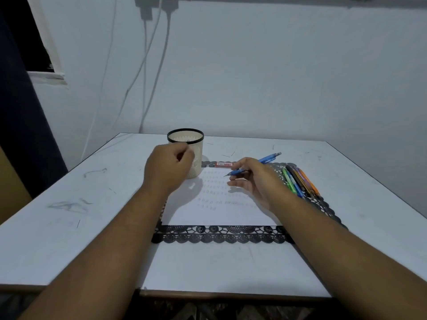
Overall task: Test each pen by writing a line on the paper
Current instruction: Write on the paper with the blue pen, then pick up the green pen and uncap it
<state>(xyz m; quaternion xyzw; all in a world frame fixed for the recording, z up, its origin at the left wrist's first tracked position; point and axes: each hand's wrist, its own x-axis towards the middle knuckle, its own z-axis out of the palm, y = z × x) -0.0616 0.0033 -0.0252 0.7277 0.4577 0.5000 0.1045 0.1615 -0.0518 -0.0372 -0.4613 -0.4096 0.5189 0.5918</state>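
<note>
A white sheet of paper (219,213) lies on a black lace mat (221,234), with several rows of small marks on it. My right hand (254,179) holds a blue pen (268,159) above the paper's far right part, tip pointing left and down, just off the sheet. My left hand (167,167) hovers in front of a beige pen cup (196,155) with a black rim, fingers curled; whether it holds anything I cannot tell. Several coloured pens (300,181), green, blue, dark and orange, lie side by side on the mat right of the paper.
A small red box (223,164) lies beyond the paper next to the cup. The white table (69,192) has scuffs and pencil marks. Cables hang down the wall behind. The table's near edge is close to my body.
</note>
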